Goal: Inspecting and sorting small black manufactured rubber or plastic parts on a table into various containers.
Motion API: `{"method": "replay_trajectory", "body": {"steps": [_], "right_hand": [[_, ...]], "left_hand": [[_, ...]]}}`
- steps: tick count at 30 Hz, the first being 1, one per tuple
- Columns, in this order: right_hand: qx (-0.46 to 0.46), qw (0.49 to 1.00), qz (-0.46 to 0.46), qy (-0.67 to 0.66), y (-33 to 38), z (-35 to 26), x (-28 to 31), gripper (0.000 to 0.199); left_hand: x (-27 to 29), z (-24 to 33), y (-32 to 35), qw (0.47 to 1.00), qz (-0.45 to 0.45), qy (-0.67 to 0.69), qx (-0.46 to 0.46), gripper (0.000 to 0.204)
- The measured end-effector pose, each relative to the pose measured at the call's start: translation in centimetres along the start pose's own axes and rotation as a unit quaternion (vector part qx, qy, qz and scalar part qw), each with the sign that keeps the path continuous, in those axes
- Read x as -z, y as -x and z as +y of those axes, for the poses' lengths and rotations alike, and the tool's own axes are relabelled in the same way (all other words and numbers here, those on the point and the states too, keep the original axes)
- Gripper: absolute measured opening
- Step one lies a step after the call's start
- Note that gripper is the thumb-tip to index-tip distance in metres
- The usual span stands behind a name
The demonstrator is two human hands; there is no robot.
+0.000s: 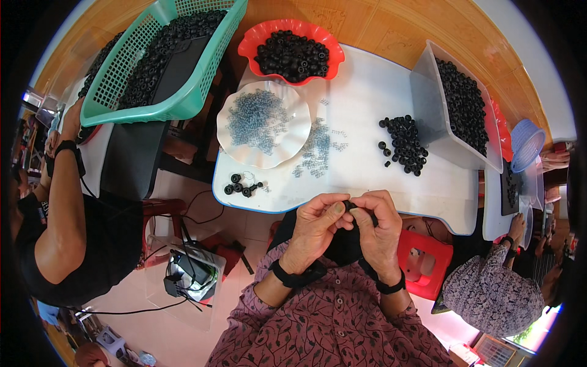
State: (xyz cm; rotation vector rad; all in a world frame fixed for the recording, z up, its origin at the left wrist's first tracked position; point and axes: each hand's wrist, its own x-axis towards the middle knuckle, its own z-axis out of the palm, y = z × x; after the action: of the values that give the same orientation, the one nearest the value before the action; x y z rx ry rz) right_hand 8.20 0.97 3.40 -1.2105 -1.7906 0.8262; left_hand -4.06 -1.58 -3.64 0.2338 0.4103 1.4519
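In front of my chest, just past the table's near edge, both hands meet over a small black rounded part (349, 206). My left hand (315, 226) pinches it between thumb and fingers. My right hand (378, 227) closes on it from the other side, with fingertips partly hiding it. Ahead to the right lies a loose pile of black ring-shaped parts (405, 142). Many tiny clear rings (315, 153) are scattered near the table's middle, beside a white scalloped plate (298, 131) holding more of them. A few black parts (238, 186) rest at the front left corner.
A red wavy-rimmed bowl (246, 48) of black parts stands at the back. At the right is a translucent bin (431, 116) full of them. A green basket (177, 110) stands left. People sit on both sides; a red stool (425, 260) is below right.
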Motion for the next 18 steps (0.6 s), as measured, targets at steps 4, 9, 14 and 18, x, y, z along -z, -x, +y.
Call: {"method": "replay_trajectory", "body": {"steps": [4,9,14,18], "right_hand": [[-0.014,1.000,-0.009,0.010,-0.07,-0.10,0.04,0.015],[-0.044,0.998,0.006,-0.041,0.06,0.22,-0.45,0.012],[-0.106,0.981,0.020,-0.160,0.21,0.51,-0.70,0.011],[-0.098,0.981,0.016,-0.168,0.08,0.27,-0.68,0.013]], "left_hand": [[0.25,0.01,-0.03,1.000,-0.009,0.003,0.002,0.021],[0.35,0.24,-0.16,0.997,-0.007,0.068,0.046,0.023],[0.09,-0.01,-0.31,0.984,-0.008,0.152,0.089,0.024],[0.17,0.01,-0.21,0.983,0.000,0.162,0.086,0.024]]}}
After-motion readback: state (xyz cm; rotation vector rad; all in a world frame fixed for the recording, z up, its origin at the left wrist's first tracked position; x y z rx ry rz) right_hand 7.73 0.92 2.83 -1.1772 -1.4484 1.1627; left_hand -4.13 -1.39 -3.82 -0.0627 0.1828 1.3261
